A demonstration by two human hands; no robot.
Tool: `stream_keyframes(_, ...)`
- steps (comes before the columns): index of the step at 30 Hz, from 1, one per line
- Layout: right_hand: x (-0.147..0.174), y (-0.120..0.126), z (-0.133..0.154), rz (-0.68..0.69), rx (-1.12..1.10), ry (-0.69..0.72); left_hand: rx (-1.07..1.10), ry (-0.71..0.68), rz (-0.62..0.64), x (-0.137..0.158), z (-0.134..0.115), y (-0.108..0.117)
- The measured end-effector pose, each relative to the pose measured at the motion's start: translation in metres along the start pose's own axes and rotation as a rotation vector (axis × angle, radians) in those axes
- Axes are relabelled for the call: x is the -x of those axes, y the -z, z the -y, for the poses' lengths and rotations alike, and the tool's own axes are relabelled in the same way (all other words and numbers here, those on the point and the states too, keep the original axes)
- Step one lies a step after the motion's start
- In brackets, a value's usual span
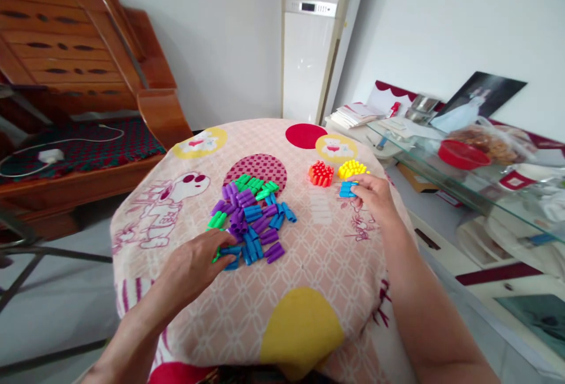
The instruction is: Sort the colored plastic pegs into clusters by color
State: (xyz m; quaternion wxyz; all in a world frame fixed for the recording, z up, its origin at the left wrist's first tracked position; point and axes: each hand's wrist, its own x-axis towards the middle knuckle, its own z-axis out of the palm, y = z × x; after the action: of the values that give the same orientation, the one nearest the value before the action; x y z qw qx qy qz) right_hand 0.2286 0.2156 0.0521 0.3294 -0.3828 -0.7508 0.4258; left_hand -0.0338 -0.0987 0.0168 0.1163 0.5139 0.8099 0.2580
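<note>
My right hand (375, 197) is closed around a few blue tube-shaped plastic pieces (348, 190), low over the right side of the table. Just beyond it, a cluster of yellow pieces (352, 169) and a cluster of red pieces (321, 173) stand tightly packed. My left hand (196, 259) is at the near left edge of a loose pile, its fingers closed on a blue plastic piece (230, 259). In that pile lie purple pieces (274, 252), green pieces (251, 184) and more blue pieces (288, 213), many in joined pairs or short rows.
A patterned cloth (309, 266) covers the table. On the right, a glass shelf (424, 154) bears papers, a red bowl (463, 154) and bags. At the left stands a carved wooden bench (79, 78); a tall white appliance (309, 54) stands behind the table.
</note>
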Motion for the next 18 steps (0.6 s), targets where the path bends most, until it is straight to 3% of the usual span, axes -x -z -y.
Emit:
stream_keyframes(4,-0.010,0.030,-0.016,-0.157,0.171,-0.168,0.065,-0.029,-0.055,0.000,-0.013,0.002)
stream_keyframes(7,-0.013,0.043,-0.024,-0.149,0.329,-0.215,0.178,-0.064,-0.180,-0.005,-0.036,0.006)
stream_keyframes(10,-0.017,0.048,-0.032,-0.116,0.484,-0.175,0.257,-0.113,-0.243,-0.022,-0.072,0.005)
stream_keyframes(14,-0.022,0.045,-0.045,-0.008,0.595,-0.138,0.363,-0.261,-0.082,-0.067,-0.128,-0.016)
stream_keyframes(18,-0.025,0.042,-0.059,0.027,0.595,-0.141,0.352,-0.382,-0.008,-0.128,-0.174,-0.063)
